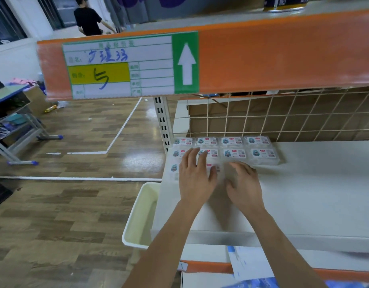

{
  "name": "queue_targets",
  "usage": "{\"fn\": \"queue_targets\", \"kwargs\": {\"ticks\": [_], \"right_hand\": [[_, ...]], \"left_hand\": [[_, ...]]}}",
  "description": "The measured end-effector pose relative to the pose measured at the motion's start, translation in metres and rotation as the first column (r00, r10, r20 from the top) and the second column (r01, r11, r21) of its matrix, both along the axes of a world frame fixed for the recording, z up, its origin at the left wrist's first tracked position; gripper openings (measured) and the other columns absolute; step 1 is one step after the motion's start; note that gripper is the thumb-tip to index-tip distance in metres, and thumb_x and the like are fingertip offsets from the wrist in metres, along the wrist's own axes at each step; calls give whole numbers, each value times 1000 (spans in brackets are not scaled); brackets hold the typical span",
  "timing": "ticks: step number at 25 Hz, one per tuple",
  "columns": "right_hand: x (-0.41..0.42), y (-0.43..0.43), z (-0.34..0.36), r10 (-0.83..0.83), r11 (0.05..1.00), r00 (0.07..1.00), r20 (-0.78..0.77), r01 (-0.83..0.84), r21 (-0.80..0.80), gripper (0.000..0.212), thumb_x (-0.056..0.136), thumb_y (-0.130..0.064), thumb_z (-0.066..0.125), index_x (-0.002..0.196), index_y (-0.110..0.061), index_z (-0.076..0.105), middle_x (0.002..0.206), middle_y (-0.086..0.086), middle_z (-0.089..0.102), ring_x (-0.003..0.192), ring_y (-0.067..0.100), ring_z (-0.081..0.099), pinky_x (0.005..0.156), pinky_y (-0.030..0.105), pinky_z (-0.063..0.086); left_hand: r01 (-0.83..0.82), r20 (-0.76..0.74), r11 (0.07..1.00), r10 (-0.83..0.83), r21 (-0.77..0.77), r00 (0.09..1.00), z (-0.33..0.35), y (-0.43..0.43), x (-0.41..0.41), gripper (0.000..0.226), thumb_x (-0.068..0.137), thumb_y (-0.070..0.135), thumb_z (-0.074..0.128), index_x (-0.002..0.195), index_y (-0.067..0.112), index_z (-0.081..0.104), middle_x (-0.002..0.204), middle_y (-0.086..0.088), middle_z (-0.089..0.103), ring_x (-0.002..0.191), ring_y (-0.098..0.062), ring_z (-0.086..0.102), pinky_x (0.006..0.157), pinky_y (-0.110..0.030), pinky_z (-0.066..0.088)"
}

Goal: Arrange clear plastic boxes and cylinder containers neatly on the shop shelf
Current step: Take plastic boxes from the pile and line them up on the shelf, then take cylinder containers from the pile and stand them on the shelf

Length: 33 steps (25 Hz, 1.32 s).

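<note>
Clear boxes sit far-left on the shelf, two full rows of four against the wire mesh, and a third, near row is started. Your left hand and right hand are apart, fingers laid flat on near-row boxes, gripping nothing. Slide those boxes far until they butt the second row, keep columns aligned and press lightly

Clear plastic boxes with blue-and-red labels, lying flat – two tidy rows of four at the back-left corner of the white shelf, partial third row in front
</note>
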State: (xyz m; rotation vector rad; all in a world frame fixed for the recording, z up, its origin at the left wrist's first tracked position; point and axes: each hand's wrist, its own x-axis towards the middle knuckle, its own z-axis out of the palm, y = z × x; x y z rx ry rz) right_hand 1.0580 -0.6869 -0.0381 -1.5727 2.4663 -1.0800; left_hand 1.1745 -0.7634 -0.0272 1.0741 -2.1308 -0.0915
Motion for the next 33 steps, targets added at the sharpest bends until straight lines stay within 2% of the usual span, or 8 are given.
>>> {"fn": "queue_targets", "kwargs": {"ticks": [7, 11, 14, 19, 25, 28, 30, 33], "right_hand": [[-56, 66, 11, -167, 983, 984, 60, 170, -61, 41, 75, 0, 64, 115, -7, 61, 120, 9, 61, 113, 31, 50, 94, 33, 40], [-110, 127, 12, -279, 956, 956, 88, 285, -70, 43, 74, 5, 59, 116, -7, 61, 119, 10, 60, 112, 32, 49, 91, 31, 38], [-160, 180, 10, -391, 915, 911, 132, 400, -53, 44, 77, 0, 60, 120, -10, 59, 124, 6, 57, 117, 28, 44, 91, 21, 30], [-236, 275, 11, -510, 851, 849, 138, 522, -63, 43, 79, -5, 64, 121, -11, 58, 126, 4, 56, 120, 25, 42, 94, 22, 30], [-312, 372, 4, -629, 769, 772, 88, 635, -74, 42, 73, -7, 73, 114, -9, 62, 115, 9, 61, 106, 31, 52, 90, 28, 35], [-339, 398, 0, -681, 722, 729, 73, 685, -100, 40, 73, -8, 75, 111, -6, 63, 110, 11, 64, 101, 33, 55, 86, 20, 30], [-358, 408, -1, -720, 681, 688, 95, 726, -93, 40, 74, -8, 73, 112, -5, 62, 114, 12, 63, 105, 33, 53, 88, 22, 30], [-389, 413, -5, -749, 651, 658, 85, 753, -92, 40, 73, -7, 74, 111, -5, 63, 113, 13, 64, 103, 36, 54, 89, 33, 37]], "left_hand": [[273, 129, 960, -279, 63, 951, 6, 56, -93, 48, 84, 43, 39, 109, 12, 65, 110, -6, 64, 106, -29, 56, 89, -39, 50], [396, 139, 913, -407, 100, 903, 8, 109, -162, 49, 84, 44, 38, 113, 14, 64, 113, -3, 64, 111, -27, 54, 94, -37, 45], [474, 91, 873, -484, 113, 870, 4, 152, -218, 42, 81, 41, 52, 109, 14, 66, 109, -2, 65, 107, -26, 56, 89, -35, 47], [586, 43, 793, -599, 165, 799, 2, 235, -311, 44, 77, 42, 56, 111, 16, 66, 111, -1, 64, 108, -25, 55, 89, -34, 45], [684, 12, 713, -694, 154, 720, -7, 323, -405, 43, 76, 42, 53, 105, 15, 68, 104, -2, 67, 100, -27, 59, 86, -35, 50], [728, 44, 667, -741, 161, 670, -15, 346, -437, 37, 73, 29, 70, 106, 13, 67, 104, -5, 67, 100, -29, 60, 85, -36, 51], [750, 61, 640, -766, 169, 640, -17, 356, -459, 38, 71, 26, 74, 106, 13, 67, 103, -5, 67, 97, -29, 60, 84, -35, 52], [776, 77, 612, -790, 150, 608, -18, 363, -495, 38, 73, 35, 57, 103, 14, 68, 100, -3, 68, 93, -27, 62, 80, -32, 54]]}}
